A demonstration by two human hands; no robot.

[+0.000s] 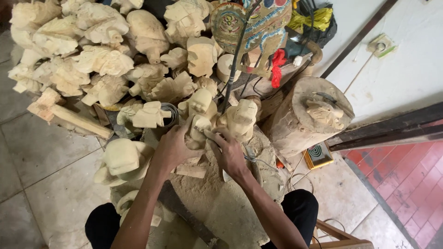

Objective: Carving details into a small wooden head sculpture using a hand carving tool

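At the centre of the frame I see my left hand (173, 146) wrapped around a small pale wooden carving (199, 130), holding it on top of a sawdust-covered block (217, 198). My right hand (229, 154) is clenched just beside it, touching the carving's lower right side, though I cannot tell what it grips. A heap of unfinished wooden figures (92, 55) fills the upper left, and a log stump (304, 115) with another carved head stands at right.

Bare forearms, no sleeves; black trousers (300, 205) on both legs.
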